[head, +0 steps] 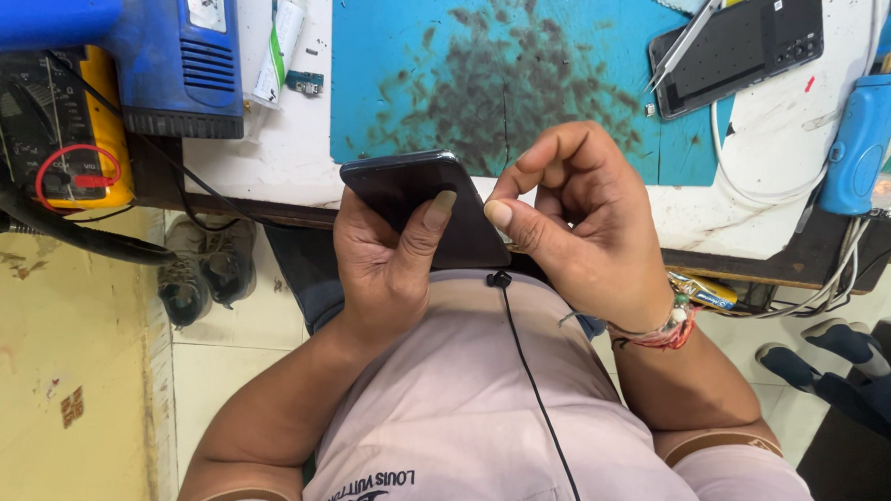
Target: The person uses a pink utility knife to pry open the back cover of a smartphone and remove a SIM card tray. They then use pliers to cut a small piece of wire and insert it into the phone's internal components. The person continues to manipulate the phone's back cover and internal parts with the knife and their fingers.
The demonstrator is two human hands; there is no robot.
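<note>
Your left hand (386, 258) grips a dark phone (418, 197), fingers wrapped behind it and the thumb lying across its glossy face. The phone sits just above your chest, at the near edge of the workbench (281, 152). Your right hand (574, 215) is right beside it, touching the phone's right edge, fingers curled in and thumb tip pressed near the forefinger; you cannot tell whether it pinches anything.

On the bench beyond lies a stained blue mat (498, 68). A second phone (742, 47), back up, lies at the mat's far right with tweezers (687, 40) across it. A white tube with a green label (281, 42) lies left of the mat, beside a blue box-shaped tool (177, 57). A yellow meter (50, 128) sits at the far left.
</note>
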